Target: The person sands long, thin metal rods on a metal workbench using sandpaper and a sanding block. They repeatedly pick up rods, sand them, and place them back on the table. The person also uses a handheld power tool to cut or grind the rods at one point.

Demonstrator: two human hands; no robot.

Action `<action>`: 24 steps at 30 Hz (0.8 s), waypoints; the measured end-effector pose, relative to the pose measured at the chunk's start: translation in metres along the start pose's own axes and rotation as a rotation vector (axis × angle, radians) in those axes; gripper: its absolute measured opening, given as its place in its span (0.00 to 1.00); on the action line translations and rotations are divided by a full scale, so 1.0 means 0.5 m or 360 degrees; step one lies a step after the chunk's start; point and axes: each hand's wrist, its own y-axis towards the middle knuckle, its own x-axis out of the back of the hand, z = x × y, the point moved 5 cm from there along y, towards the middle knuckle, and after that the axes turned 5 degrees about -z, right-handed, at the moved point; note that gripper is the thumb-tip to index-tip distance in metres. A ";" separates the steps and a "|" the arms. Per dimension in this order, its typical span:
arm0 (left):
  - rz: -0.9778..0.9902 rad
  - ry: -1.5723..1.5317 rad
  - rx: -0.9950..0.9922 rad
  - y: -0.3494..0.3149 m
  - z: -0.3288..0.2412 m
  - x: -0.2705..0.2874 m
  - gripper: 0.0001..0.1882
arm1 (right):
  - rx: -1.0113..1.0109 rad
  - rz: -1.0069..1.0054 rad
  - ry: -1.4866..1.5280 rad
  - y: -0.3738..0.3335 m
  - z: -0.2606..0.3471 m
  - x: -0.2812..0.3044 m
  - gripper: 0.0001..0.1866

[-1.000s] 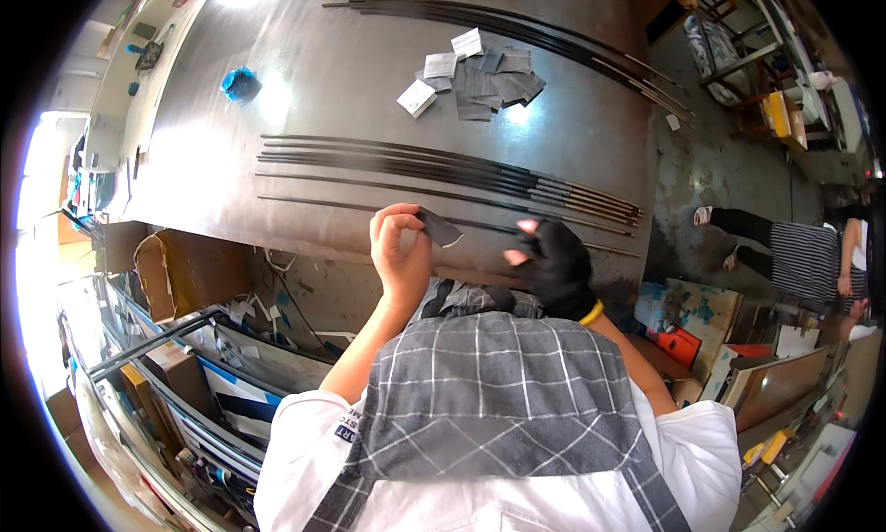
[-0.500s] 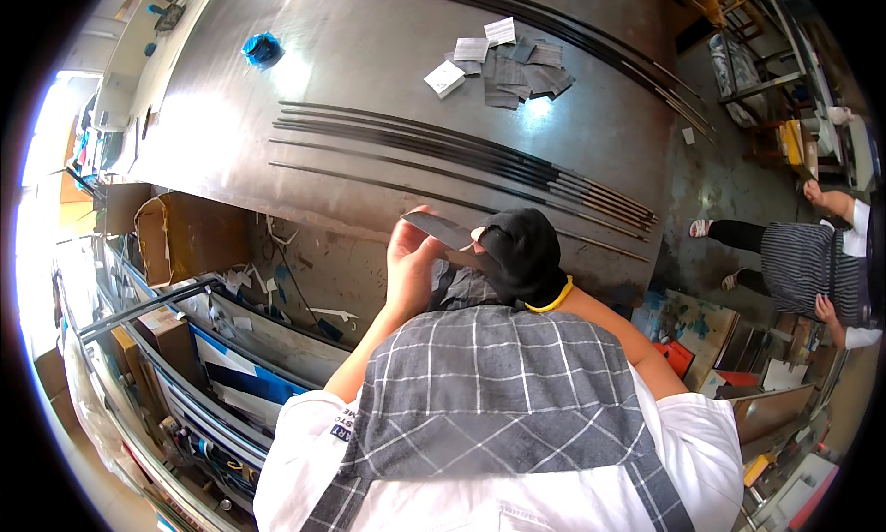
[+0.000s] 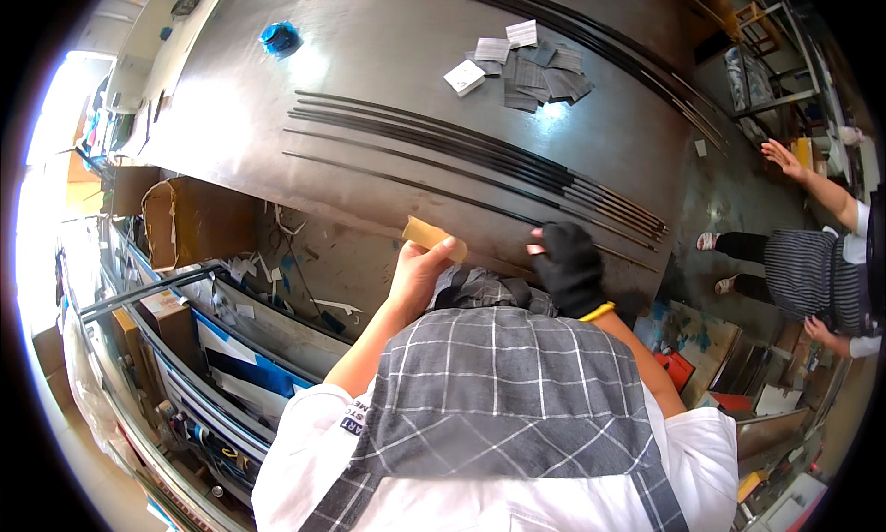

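Observation:
My bare left hand [image 3: 420, 269] pinches a small piece of sandpaper [image 3: 434, 237] between thumb and fingers, its tan backing showing, just off the table's near edge. My right hand [image 3: 570, 266], in a black fingerless glove with a yellow cuff, is apart from it on the right. Its bare fingertips point left with a gap between them, and nothing shows in them. It is close to the nearest of several thin dark rods [image 3: 406, 183] lying side by side across the table. Their right ends look bare and brownish.
The metal table [image 3: 369, 61] bears a pile of grey pieces [image 3: 544, 75], a white card [image 3: 463, 77], a blue roll [image 3: 279, 39] and more long rods [image 3: 591, 47] at the back. A cardboard box [image 3: 198, 226] and rack [image 3: 249, 347] stand left. Another person [image 3: 812, 274] is at right.
My right hand has let go of the sandpaper and moved right. The sandpaper now shows its tan side instead of its dark one. The other person's hand has risen.

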 end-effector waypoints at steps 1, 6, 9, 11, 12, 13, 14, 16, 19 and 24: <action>-0.0107 0.0096 -0.0010 -0.001 -0.002 0.027 0.12 | -0.0027 -0.0019 -0.0160 -0.012 -0.029 0.014 0.09; -0.0348 0.0440 -0.0138 -0.004 -0.016 0.088 0.13 | -0.0109 0.0107 -0.0744 -0.048 -0.109 0.045 0.09; -0.0359 0.0530 -0.0246 -0.002 -0.014 0.066 0.11 | -0.0087 0.0046 -0.0716 -0.063 -0.119 0.034 0.09; -0.0290 0.0568 -0.0334 0.000 -0.016 0.042 0.11 | -0.0118 0.0037 -0.0612 -0.081 -0.130 0.031 0.10; -0.0269 0.0565 -0.0371 0.002 -0.012 0.034 0.11 | -0.0156 0.0073 -0.0548 -0.092 -0.136 0.033 0.11; -0.0247 0.0562 -0.0409 0.004 -0.007 0.027 0.11 | -0.0158 0.0045 -0.0531 -0.101 -0.134 0.036 0.13; -0.0225 0.0560 -0.0446 0.006 -0.003 0.021 0.11 | -0.0157 0.0016 -0.0514 -0.109 -0.131 0.041 0.15; -0.0182 0.0541 -0.0433 0.014 0.006 0.008 0.11 | -0.0090 -0.0180 -0.0574 -0.114 -0.108 0.058 0.21; -0.0154 0.0582 -0.0409 0.024 0.017 -0.008 0.09 | -0.0239 -0.0142 -0.0711 -0.115 -0.116 0.051 0.32; -0.0140 0.0721 -0.0410 0.040 0.024 -0.039 0.08 | -0.0304 -0.0027 -0.0770 -0.112 -0.132 0.049 0.35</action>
